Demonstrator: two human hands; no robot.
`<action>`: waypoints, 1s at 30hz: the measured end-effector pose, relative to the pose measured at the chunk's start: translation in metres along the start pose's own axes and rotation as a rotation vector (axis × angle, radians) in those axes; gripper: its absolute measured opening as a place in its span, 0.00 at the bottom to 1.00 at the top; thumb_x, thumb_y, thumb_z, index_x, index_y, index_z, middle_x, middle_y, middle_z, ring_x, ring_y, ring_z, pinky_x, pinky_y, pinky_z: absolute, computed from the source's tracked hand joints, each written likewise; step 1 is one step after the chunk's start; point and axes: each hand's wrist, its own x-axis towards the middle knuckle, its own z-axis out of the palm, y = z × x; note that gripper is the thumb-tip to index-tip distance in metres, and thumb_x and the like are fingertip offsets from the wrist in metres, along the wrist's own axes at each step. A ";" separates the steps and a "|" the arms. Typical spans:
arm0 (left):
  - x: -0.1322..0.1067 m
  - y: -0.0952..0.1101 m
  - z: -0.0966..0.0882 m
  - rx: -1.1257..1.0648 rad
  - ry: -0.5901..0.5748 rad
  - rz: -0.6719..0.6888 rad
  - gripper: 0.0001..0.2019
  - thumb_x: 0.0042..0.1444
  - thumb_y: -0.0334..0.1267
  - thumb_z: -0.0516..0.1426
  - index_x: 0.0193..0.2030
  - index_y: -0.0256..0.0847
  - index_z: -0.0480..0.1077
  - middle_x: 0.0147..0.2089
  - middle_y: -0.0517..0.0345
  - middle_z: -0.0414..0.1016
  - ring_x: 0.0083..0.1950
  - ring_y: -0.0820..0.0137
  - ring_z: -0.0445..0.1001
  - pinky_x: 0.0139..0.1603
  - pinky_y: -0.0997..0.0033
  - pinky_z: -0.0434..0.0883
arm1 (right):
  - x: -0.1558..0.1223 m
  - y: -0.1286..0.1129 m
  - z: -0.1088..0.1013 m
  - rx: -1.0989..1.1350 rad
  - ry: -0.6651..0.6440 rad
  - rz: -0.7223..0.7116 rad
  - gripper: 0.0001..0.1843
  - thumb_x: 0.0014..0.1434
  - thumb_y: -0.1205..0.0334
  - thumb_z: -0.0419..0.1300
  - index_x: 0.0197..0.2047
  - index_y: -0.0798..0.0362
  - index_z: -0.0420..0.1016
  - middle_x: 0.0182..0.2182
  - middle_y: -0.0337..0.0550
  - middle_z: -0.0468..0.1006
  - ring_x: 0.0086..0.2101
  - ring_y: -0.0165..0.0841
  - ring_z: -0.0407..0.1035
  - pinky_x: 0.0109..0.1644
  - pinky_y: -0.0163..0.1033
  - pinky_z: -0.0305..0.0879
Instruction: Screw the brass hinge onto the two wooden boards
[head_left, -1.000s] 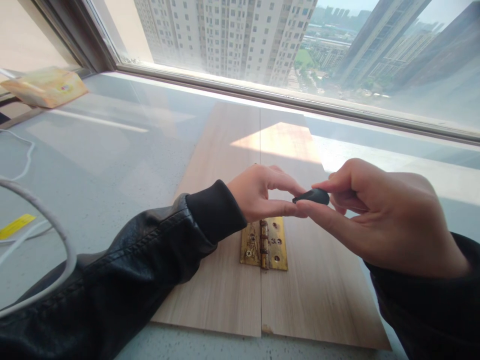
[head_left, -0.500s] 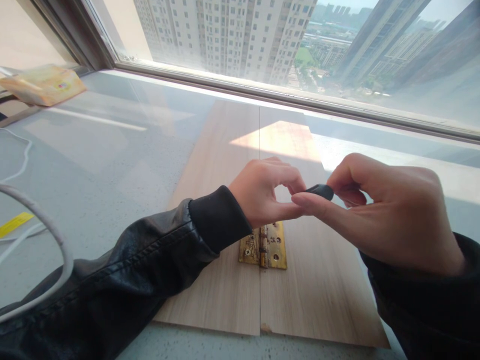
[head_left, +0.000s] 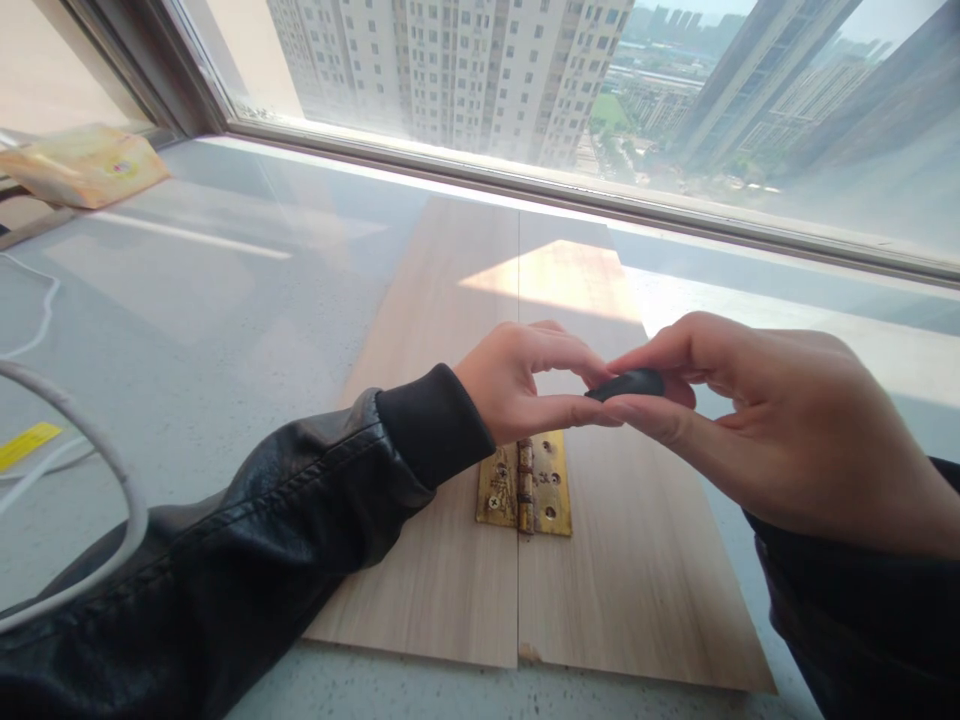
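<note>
Two pale wooden boards point(head_left: 450, 320) lie side by side on a grey window ledge, joined by a brass hinge point(head_left: 525, 485). Above the hinge my right hand point(head_left: 757, 430) pinches a small black handle point(head_left: 628, 383), probably a short screwdriver, between thumb and fingers. My left hand point(head_left: 525, 385) is curled right beside it, thumb and forefinger pinched at the handle's left end. The tool's tip is hidden behind my left hand. Both arms wear black sleeves.
A yellow packet point(head_left: 82, 165) lies at the far left near the window frame. White cables point(head_left: 90, 450) and a yellow tag point(head_left: 26, 445) sit at the left edge. The window frame point(head_left: 600, 205) runs along the back of the ledge.
My right fingers have shifted around the black handle, turning it between the frames. Both hands stay over the hinge; the boards have not moved.
</note>
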 end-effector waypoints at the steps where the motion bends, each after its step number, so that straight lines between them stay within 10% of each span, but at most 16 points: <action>1: 0.000 -0.001 0.000 -0.012 -0.013 0.011 0.07 0.51 0.39 0.63 0.34 0.38 0.77 0.33 0.53 0.79 0.37 0.70 0.74 0.43 0.68 0.71 | -0.001 -0.001 0.000 -0.037 0.024 -0.010 0.12 0.54 0.49 0.62 0.34 0.49 0.71 0.17 0.34 0.66 0.17 0.28 0.58 0.20 0.39 0.53; 14: 0.001 0.001 -0.004 0.026 -0.163 0.060 0.08 0.58 0.38 0.56 0.39 0.39 0.76 0.36 0.53 0.79 0.38 0.70 0.74 0.47 0.67 0.68 | -0.005 -0.012 0.010 -0.241 0.144 0.070 0.17 0.56 0.45 0.58 0.27 0.49 0.64 0.13 0.34 0.57 0.14 0.28 0.51 0.22 0.38 0.45; 20: 0.002 0.003 0.003 0.263 0.131 -0.004 0.12 0.47 0.45 0.64 0.25 0.37 0.72 0.25 0.58 0.73 0.28 0.73 0.69 0.31 0.71 0.65 | 0.000 -0.021 0.017 -0.357 0.200 0.127 0.15 0.55 0.50 0.59 0.25 0.50 0.63 0.12 0.33 0.57 0.14 0.28 0.51 0.21 0.37 0.45; 30: 0.001 0.011 0.006 0.358 0.172 -0.018 0.10 0.46 0.34 0.61 0.20 0.37 0.66 0.21 0.63 0.63 0.25 0.76 0.62 0.27 0.74 0.60 | 0.003 -0.026 0.027 -0.477 0.263 0.209 0.18 0.56 0.46 0.56 0.25 0.52 0.66 0.12 0.38 0.62 0.15 0.33 0.57 0.21 0.39 0.49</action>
